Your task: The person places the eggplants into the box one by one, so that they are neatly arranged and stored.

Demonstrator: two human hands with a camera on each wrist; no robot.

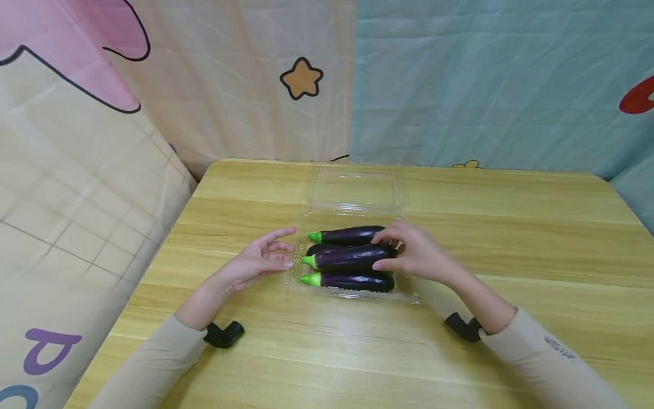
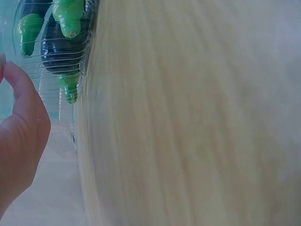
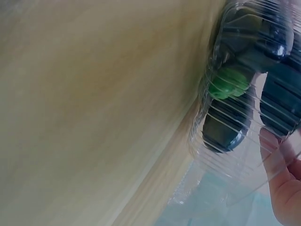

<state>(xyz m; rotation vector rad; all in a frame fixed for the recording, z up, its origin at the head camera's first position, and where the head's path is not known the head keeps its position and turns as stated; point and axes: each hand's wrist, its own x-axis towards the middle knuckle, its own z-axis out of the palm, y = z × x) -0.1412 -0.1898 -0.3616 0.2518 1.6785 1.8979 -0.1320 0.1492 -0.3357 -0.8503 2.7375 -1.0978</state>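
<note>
Several dark purple eggplants with green stems lie in a clear plastic clamshell box (image 1: 352,214). Its lid (image 1: 355,190) is folded back on the far side. My right hand (image 1: 416,253) grips the rounded right end of the upper eggplant (image 1: 349,258), thumb on the near side and fingers beyond. Under it lies another eggplant (image 1: 318,249), mostly hidden; a green stem (image 3: 229,82) shows through the box's wall in the right wrist view. One eggplant (image 1: 352,234) lies behind, another (image 1: 357,281) in front. Beside the box's left wall my left hand (image 1: 258,261) has relaxed fingers and holds nothing.
The box stands on a wooden table (image 1: 332,352) with rounded far corners. Printed curtains (image 1: 460,79) hang behind the table and along its left side. A black wrist camera (image 1: 223,334) sits at the left cuff, another (image 1: 463,328) at the right.
</note>
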